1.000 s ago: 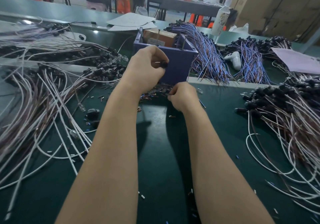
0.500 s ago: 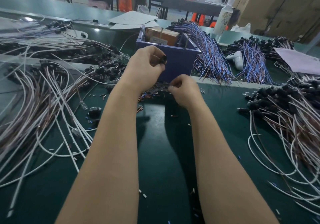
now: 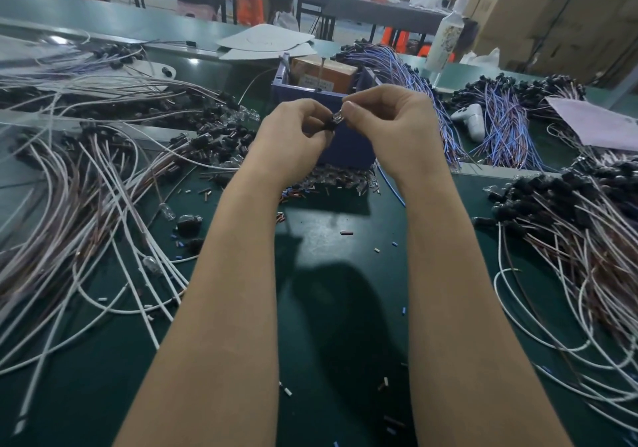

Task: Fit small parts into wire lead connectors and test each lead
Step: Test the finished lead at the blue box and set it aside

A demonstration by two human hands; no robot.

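Between the hands: left hand [image 3: 297, 129] pinches black connector [image 3: 329, 125], right hand [image 3: 390, 125] pinches clear part [image 3: 339, 116] at its mouth; a tilted push could jam it, or drop it among tabletop scraps [image 3: 346, 232].

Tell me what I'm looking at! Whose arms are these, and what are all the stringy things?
There is no machine here. These are a person's own arms, filmed by a camera worn on the head and looking down. The left hand pinches a small black plug. The right hand pinches a tiny clear part against it. Below them is a green table with heaps of wires on both sides. A blue box stands behind the hands, with little loose bits at its foot.
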